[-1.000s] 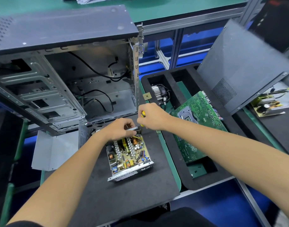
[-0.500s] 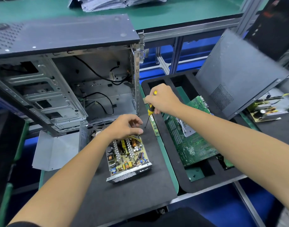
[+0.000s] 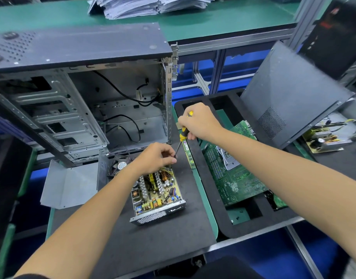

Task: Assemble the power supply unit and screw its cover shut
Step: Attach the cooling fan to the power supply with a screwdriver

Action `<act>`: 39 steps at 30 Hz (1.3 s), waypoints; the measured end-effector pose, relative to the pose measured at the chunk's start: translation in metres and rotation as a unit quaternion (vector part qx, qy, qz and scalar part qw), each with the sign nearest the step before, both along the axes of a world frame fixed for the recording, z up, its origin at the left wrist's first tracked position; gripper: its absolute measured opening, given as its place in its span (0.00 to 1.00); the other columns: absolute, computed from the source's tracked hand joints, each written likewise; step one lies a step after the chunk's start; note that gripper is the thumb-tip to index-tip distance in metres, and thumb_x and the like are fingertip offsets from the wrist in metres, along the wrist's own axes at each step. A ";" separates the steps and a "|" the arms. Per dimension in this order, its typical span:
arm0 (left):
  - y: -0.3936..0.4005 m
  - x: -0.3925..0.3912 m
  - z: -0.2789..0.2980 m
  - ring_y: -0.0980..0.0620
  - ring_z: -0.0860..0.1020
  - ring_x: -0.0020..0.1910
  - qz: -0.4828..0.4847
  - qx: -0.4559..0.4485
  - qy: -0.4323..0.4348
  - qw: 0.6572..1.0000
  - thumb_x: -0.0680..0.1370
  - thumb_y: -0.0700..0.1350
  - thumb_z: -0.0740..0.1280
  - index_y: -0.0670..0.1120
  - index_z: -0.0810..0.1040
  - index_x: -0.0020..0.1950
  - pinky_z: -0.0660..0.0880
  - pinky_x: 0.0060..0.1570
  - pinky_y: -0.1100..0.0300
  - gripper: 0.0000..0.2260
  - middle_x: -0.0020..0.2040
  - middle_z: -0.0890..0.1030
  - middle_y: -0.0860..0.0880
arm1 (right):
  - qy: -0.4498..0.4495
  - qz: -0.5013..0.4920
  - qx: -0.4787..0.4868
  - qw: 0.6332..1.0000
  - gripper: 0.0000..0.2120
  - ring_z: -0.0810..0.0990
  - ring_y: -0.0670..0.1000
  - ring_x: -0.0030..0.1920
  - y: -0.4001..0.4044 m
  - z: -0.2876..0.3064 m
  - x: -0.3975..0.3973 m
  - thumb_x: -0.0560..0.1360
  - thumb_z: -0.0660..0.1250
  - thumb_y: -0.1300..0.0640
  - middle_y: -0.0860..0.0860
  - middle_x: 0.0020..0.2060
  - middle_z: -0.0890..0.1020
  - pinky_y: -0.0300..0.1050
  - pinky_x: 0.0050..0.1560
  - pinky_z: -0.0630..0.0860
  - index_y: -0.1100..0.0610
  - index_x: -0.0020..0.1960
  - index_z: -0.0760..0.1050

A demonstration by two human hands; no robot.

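The open power supply unit [image 3: 158, 195] lies on the black mat, its circuit board and coils exposed. Its grey metal cover [image 3: 69, 183] with the fan [image 3: 119, 165] lies open to the left. My left hand [image 3: 155, 158] rests over the unit's far end, fingers pinched together near the screwdriver tip; whether a screw sits between them is hidden. My right hand [image 3: 199, 122] grips a yellow-and-black screwdriver [image 3: 182, 135], held tilted with the tip pointing down at my left fingertips.
An open computer case [image 3: 82, 101] stands behind the unit. A black foam tray [image 3: 213, 200] to the right holds a green motherboard [image 3: 231, 174]. A dark side panel [image 3: 290, 93] leans at the right, over another circuit board [image 3: 322, 139]. Paper stacks [image 3: 149, 5] lie on the far bench.
My right hand lifted the screwdriver off the unit's far end and up to the right, then tilted its tip down to my left fingertips. My left hand stayed over the unit.
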State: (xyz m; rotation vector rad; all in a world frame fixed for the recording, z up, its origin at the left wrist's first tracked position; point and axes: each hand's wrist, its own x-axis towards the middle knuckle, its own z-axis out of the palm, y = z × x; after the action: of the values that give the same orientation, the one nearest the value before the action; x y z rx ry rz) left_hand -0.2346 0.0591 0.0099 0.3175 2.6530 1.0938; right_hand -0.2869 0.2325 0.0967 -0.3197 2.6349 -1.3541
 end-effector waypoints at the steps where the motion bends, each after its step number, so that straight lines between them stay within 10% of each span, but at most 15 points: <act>1: 0.000 0.000 0.000 0.55 0.76 0.36 0.006 0.002 -0.001 1.000 0.74 0.45 0.73 0.49 0.80 0.42 0.72 0.39 0.61 0.03 0.39 0.81 0.52 | -0.001 -0.001 -0.005 1.000 0.09 0.77 0.53 0.20 0.000 0.000 0.000 0.70 0.65 0.60 0.51 0.19 0.77 0.40 0.23 0.74 0.60 0.32 0.74; 19: -0.008 0.002 0.000 0.64 0.74 0.31 0.063 0.079 -0.021 0.995 0.74 0.37 0.72 0.42 0.82 0.46 0.69 0.35 0.75 0.02 0.36 0.79 0.52 | -0.025 -0.037 -0.044 0.998 0.10 0.80 0.55 0.23 -0.007 -0.001 -0.002 0.71 0.64 0.61 0.64 0.29 0.81 0.46 0.30 0.77 0.69 0.39 0.76; 39: 0.004 0.002 0.002 0.62 0.77 0.41 0.003 -0.025 0.066 0.998 0.72 0.40 0.73 0.51 0.80 0.48 0.70 0.40 0.70 0.08 0.40 0.80 0.56 | -0.026 0.023 0.024 0.999 0.07 0.79 0.51 0.21 -0.010 -0.001 0.001 0.70 0.64 0.60 0.49 0.17 0.75 0.36 0.24 0.74 0.60 0.35 0.74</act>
State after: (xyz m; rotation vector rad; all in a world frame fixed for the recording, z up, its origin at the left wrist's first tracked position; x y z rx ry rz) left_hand -0.2325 0.0633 0.0116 0.3840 2.7927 1.0401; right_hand -0.2855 0.2224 0.0958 -0.3321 2.5970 -1.2644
